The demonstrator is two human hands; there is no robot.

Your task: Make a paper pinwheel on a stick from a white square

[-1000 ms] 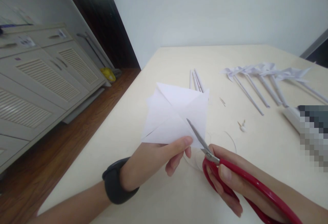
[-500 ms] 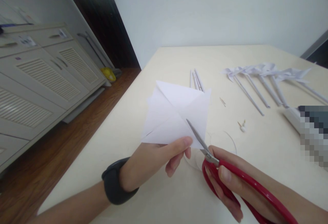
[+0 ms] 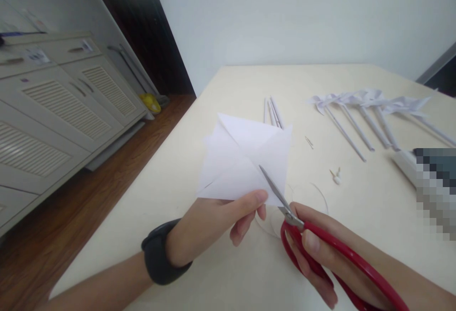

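A square sheet of white paper [image 3: 245, 154] with diagonal lines across it is pinched along its near edge by my left hand [image 3: 228, 216], thumb on top and fingers below. A dark band circles that wrist. My right hand [image 3: 320, 254] grips a pair of scissors [image 3: 294, 221] with red handles. One blade lies over the paper near its lower right corner, its tip pointing towards the middle; the other blade is mostly hidden under the sheet. Under and beside the hands, a loop of thin clear line [image 3: 320, 194] rests on the table.
Several paper pinwheels [image 3: 366, 99] on rolled sticks lie at the back right. More rolled paper sticks [image 3: 276, 111] are behind the sheet. Thin pins [image 3: 309, 142] and white push pins [image 3: 336, 176] lie on the table [image 3: 171, 173]. A blurred-out object [image 3: 434, 192] stands at right.
Almost nothing differs. The view has shifted very slightly; both hands, the paper and the scissors keep nearly the same position.
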